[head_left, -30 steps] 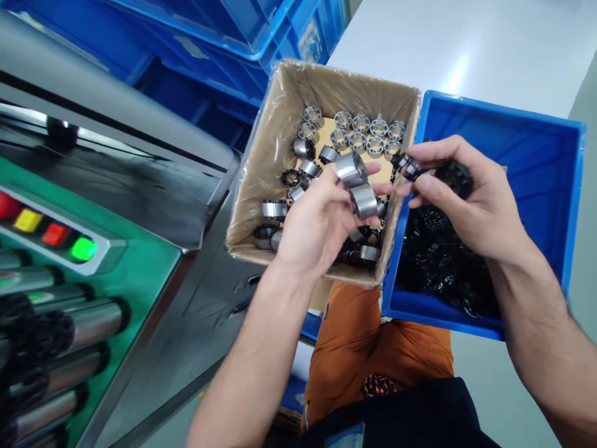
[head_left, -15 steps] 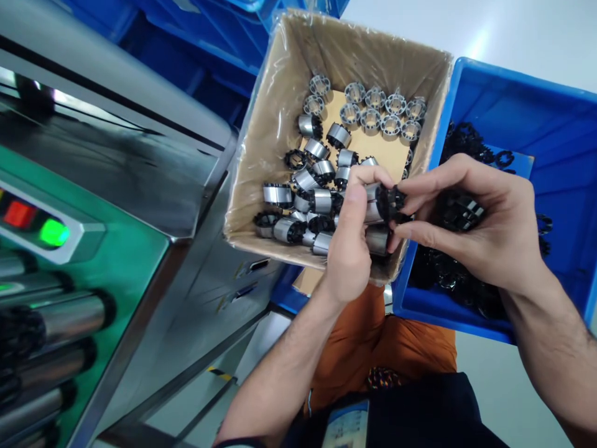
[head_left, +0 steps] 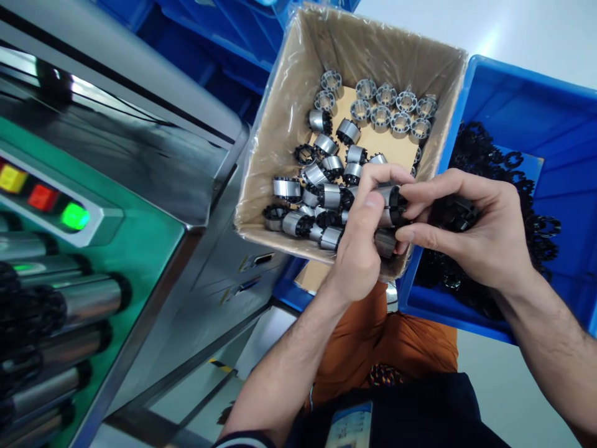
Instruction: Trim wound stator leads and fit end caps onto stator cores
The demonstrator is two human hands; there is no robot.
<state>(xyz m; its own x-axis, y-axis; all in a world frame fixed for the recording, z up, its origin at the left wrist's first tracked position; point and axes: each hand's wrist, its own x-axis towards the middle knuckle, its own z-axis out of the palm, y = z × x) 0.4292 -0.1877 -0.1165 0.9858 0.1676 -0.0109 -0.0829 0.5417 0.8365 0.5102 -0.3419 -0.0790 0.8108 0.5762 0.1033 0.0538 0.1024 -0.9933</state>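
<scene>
The left hand is closed around two metal cylinders, one above the other, at the near right corner of a cardboard box. The upper cylinder has a black toothed ring on its end, which faces to the right hand. The right hand has its thumb and fingers brought narrow at this end, and inside its curled palm it holds some black parts. How many are these parts, I cannot tell, because the fingers cover them.

The box has a clear plastic liner. On its bottom, at the far side, open silver rings stand upright in rows. Nearer to the person, shorter metal pieces with black ends are lying mixed, some upright and some on the side.

Just beside the box, on the right, there is a blue bin with a loose heap of black rings. Behind both I see a white bench, and at the far left blue crates. On the left side, a green machine panel carries yellow, red and green buttons, the green one bright, and below are metal rollers with black ends.
</scene>
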